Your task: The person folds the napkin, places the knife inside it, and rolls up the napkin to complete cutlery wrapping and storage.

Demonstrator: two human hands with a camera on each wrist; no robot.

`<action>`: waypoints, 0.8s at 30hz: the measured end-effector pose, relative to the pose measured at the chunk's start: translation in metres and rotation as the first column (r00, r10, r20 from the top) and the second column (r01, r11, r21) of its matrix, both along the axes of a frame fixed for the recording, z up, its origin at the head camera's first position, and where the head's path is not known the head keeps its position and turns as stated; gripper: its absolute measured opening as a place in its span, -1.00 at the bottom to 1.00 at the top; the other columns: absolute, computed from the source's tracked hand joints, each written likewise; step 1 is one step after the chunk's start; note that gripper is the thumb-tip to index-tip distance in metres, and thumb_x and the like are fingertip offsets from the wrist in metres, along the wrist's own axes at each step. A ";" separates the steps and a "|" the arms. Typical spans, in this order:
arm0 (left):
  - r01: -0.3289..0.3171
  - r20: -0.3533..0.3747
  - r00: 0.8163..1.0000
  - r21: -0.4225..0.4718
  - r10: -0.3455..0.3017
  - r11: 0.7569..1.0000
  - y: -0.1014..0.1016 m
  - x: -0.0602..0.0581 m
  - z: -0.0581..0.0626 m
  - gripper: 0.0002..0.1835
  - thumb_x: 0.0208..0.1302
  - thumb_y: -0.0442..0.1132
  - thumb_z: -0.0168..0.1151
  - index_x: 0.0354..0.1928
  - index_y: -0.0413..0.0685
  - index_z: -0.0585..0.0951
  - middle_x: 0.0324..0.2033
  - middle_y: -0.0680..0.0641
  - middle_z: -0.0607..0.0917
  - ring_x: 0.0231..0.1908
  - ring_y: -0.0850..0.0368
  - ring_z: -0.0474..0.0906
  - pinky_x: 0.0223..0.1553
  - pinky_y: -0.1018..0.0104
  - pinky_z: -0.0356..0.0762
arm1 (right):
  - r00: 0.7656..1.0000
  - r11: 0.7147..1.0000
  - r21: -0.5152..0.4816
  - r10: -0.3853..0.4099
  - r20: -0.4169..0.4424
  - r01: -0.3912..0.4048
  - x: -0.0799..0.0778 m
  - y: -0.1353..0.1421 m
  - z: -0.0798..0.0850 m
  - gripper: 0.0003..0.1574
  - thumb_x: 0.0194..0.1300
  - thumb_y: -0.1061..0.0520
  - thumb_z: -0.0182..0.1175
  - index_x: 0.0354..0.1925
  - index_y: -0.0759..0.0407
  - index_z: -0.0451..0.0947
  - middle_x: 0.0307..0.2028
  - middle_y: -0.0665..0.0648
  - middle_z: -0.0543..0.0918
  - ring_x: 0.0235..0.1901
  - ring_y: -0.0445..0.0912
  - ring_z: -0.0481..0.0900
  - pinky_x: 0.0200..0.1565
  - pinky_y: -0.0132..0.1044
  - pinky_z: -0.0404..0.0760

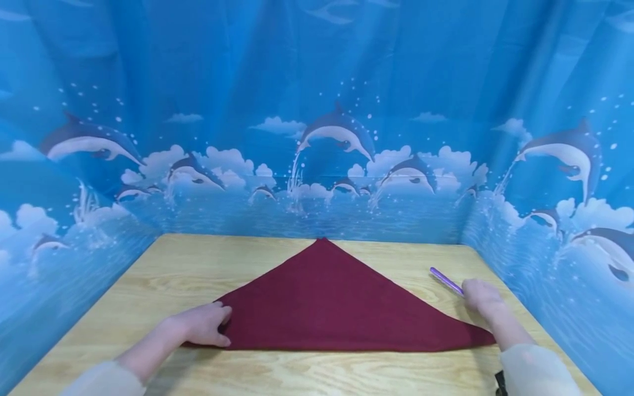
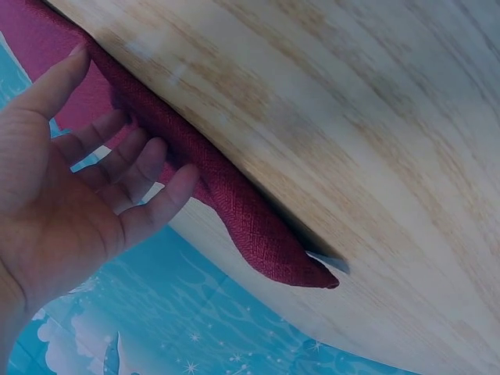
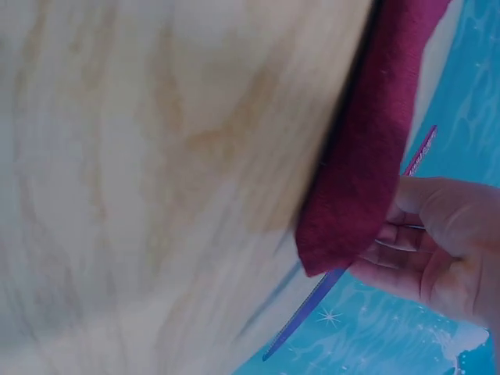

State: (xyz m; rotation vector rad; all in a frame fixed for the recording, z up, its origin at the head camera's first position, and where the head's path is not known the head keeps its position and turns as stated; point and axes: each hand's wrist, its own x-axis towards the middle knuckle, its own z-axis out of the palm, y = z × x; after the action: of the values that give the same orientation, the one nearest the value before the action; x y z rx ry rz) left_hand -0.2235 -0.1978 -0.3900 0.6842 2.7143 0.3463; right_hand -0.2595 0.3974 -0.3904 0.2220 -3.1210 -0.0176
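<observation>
A dark red cloth [image 1: 337, 302] lies on the table as a wide triangle, its peak at the back edge. At its left end is my left hand [image 1: 200, 324]. The thumb touches the cloth's edge in the left wrist view, and the relaxed fingers [image 2: 141, 168] lie beside the fabric without a pinch. Beyond the cloth's right corner, my right hand [image 1: 482, 297] holds a slim purple comb [image 1: 446, 280] with curled fingers. In the right wrist view the comb [image 3: 305, 312] sticks out on both sides of the hand, partly hidden by the cloth and fingers.
The wooden table [image 1: 346, 374] has a pale grain. A blue curtain [image 1: 317, 209] printed with dolphins and clouds stands along its back and both sides.
</observation>
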 end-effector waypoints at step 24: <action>0.018 -0.050 0.999 -0.006 -0.018 1.000 0.000 0.002 0.000 -0.64 -0.06 -0.12 0.43 -0.35 -0.13 0.47 -0.40 -0.05 0.46 -0.29 0.01 0.47 -0.16 0.03 0.42 | 0.958 0.957 0.115 0.277 -0.076 -0.268 0.008 -0.089 0.042 -0.74 -0.20 0.27 0.27 -0.66 0.10 0.34 -0.66 -0.02 0.35 -0.64 -0.10 0.34 -0.59 -0.15 0.37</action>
State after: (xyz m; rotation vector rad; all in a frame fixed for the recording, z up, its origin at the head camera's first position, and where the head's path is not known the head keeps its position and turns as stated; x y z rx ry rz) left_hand -0.2218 -0.1977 -0.3899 0.7251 2.7534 0.3210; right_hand -0.2520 0.3088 -0.3488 0.6326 -2.9716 -0.1815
